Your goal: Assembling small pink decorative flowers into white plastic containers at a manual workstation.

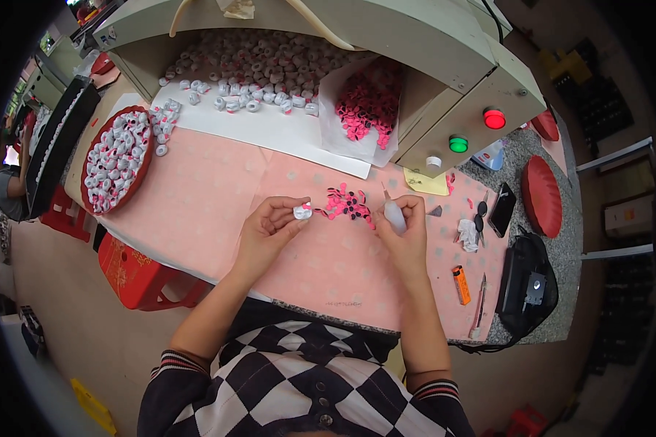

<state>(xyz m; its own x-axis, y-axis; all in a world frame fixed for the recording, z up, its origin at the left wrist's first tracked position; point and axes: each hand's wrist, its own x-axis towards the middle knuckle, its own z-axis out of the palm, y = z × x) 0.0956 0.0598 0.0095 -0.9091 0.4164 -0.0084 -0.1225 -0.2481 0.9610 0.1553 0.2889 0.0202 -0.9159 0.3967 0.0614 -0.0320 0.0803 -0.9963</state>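
Observation:
Between the thumb and fingers of my left hand is a small white piece with a pink patch, held just above the pink table covering. My right hand grips a small translucent white squeeze bottle, its thin nozzle pointing up and away from me. A loose pile of small pink and black oval pieces lies on the covering between the two hands. Further back, more such pieces fill an opened white bag. The fingers of my right hand partly hide the bottle.
A grey machine housing with lit red and green buttons stands behind, sheltering a heap of white pieces. At the left is a filled red tray. On the right lie an orange lighter, tweezers, a phone and a black pouch.

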